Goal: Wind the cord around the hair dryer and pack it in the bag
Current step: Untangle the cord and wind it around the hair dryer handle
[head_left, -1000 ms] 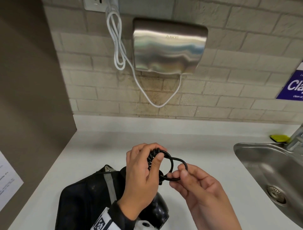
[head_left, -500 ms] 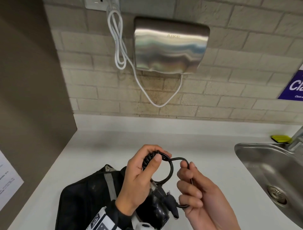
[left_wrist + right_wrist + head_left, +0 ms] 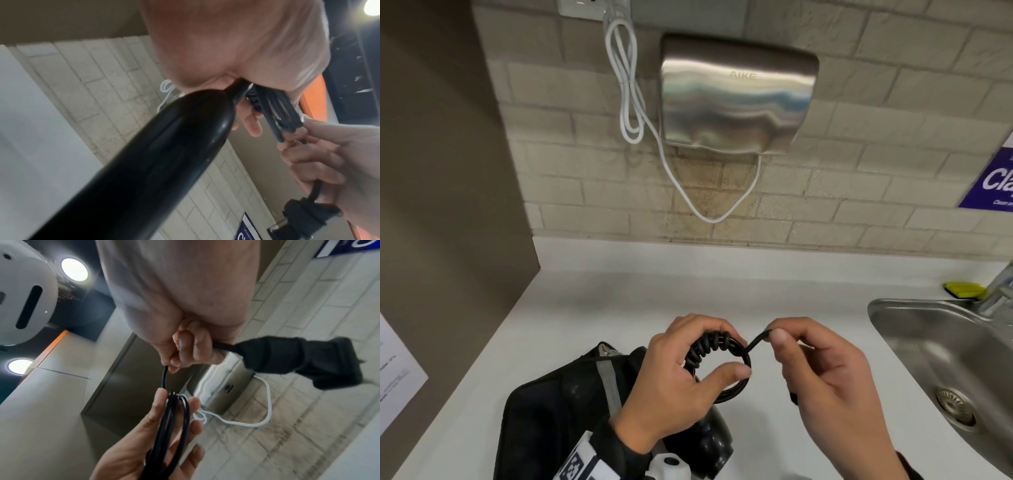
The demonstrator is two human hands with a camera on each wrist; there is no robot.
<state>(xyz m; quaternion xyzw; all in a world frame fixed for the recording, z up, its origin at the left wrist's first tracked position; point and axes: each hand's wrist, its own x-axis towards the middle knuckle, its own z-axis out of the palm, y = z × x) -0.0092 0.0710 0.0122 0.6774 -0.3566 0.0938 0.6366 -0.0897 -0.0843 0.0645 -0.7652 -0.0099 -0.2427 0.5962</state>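
Note:
My left hand [image 3: 688, 370] grips a coil of black cord [image 3: 714, 349] above the white counter, thumb over the loops. The black hair dryer [image 3: 710, 442] hangs below that hand, partly over the black bag [image 3: 558, 421]. In the left wrist view the dryer body [image 3: 144, 162] fills the frame's middle. My right hand [image 3: 822, 377] pinches the cord's free end [image 3: 758, 337] between thumb and forefinger, just right of the coil. The black plug [image 3: 298, 360] sticks out from under the right hand [image 3: 185, 344]. The coil's loops [image 3: 172, 421] lie across the left fingers [image 3: 156, 426].
A steel sink [image 3: 945, 363] sits at the right with a faucet [image 3: 996, 291] and yellow sponge [image 3: 962, 289]. A steel hand dryer [image 3: 736, 92] with a white cable [image 3: 630, 102] hangs on the brick wall. A brown panel [image 3: 441, 205] bounds the left.
The right hand has risen from beside the plug and now pulls the free end taut over the coil's top right. The open loop between the hands has closed up against the coil.

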